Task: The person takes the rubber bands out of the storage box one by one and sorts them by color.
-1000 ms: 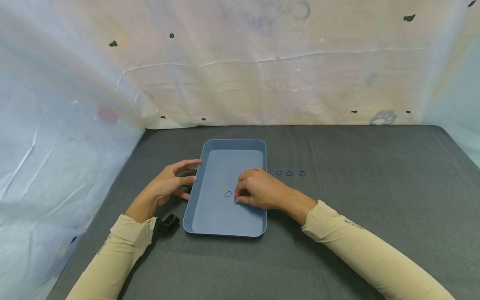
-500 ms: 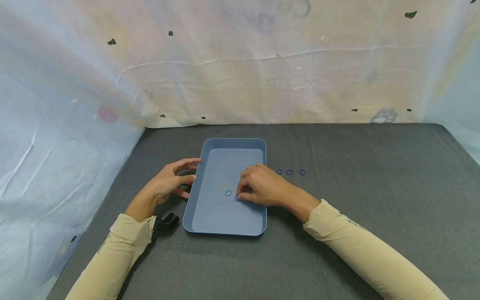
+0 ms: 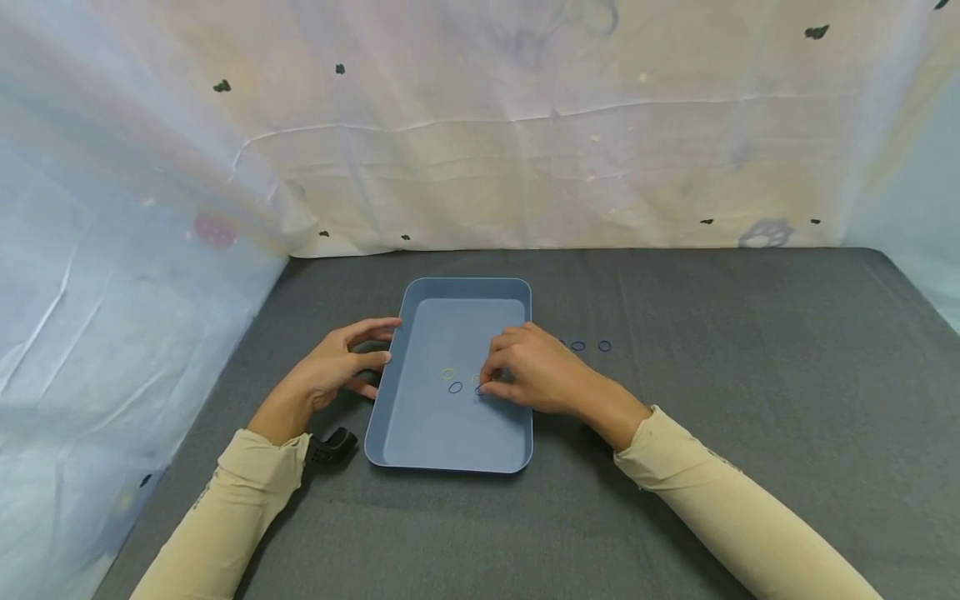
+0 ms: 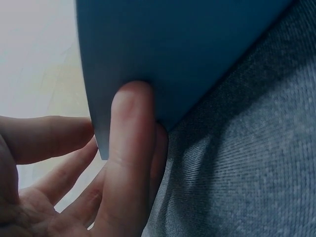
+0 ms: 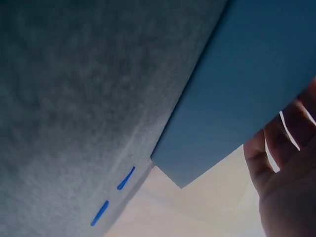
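A blue-grey rectangular tray (image 3: pixel 480 446) lies on the table. My left hand (image 3: pixel 333 364) touches its left side: fingertips at the rim, and in the left wrist view a finger (image 4: pixel 131 148) lies straight against the outer wall. Inside the tray, my right hand (image 3: pixel 528 367) has curled fingers, thumb and fingertips together at a thin blue rubber band (image 3: pixel 478 393). Partly behind those fingertips a yellow band (image 3: pixel 475 379) shows. To their left lie another yellow band (image 3: pixel 442 373) and a blue band (image 3: pixel 451 389). The right wrist view does not show the right fingertips.
Right of the tray, blue bands (image 3: pixel 578 349) lie in a row on the grey table cloth (image 3: pixel 712 375), one partly hidden by my right hand. A black object (image 3: pixel 332 446) sits by the left wrist. A pale patterned curtain (image 3: pixel 487 183) hangs behind the table.
My right hand has moved slightly up and right inside the tray, and the blue band at its fingertips has shifted with it. A second yellow band has come into view. The left hand stays put.
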Action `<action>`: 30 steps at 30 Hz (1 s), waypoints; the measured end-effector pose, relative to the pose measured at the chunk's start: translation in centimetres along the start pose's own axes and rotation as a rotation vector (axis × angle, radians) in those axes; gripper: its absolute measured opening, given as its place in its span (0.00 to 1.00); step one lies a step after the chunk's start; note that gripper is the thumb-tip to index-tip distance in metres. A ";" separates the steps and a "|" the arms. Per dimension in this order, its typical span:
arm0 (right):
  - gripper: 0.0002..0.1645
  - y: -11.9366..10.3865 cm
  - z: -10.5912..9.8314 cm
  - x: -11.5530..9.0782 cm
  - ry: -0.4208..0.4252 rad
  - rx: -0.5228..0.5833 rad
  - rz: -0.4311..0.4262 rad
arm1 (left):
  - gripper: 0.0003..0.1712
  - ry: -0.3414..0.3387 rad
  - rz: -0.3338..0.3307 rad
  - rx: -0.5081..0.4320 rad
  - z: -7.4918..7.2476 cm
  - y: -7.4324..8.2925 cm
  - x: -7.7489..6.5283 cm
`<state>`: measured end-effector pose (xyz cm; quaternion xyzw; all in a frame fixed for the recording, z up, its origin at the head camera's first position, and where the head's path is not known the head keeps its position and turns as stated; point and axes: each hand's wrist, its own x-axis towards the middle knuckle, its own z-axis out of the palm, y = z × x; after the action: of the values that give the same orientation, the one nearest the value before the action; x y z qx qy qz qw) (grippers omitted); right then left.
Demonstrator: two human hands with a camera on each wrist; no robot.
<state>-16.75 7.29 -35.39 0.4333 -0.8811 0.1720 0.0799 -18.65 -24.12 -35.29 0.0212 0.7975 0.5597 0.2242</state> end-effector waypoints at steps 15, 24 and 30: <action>0.03 0.7 -1.6 -2.2 0.057 0.043 0.096 | 0.35 0.002 0.003 0.003 -0.1 -0.2 -0.2; 0.03 0.6 -2.4 -4.5 0.110 0.057 0.155 | 0.35 -0.007 0.006 -0.008 -0.1 -0.1 -0.4; 0.03 1.0 -2.1 -4.7 0.118 0.072 0.151 | 0.35 -0.004 0.008 -0.006 -0.1 -0.1 -0.4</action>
<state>-14.70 12.07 -34.97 0.3574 -0.8983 0.2341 0.1028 -18.30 -24.38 -35.25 0.0247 0.7952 0.5630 0.2235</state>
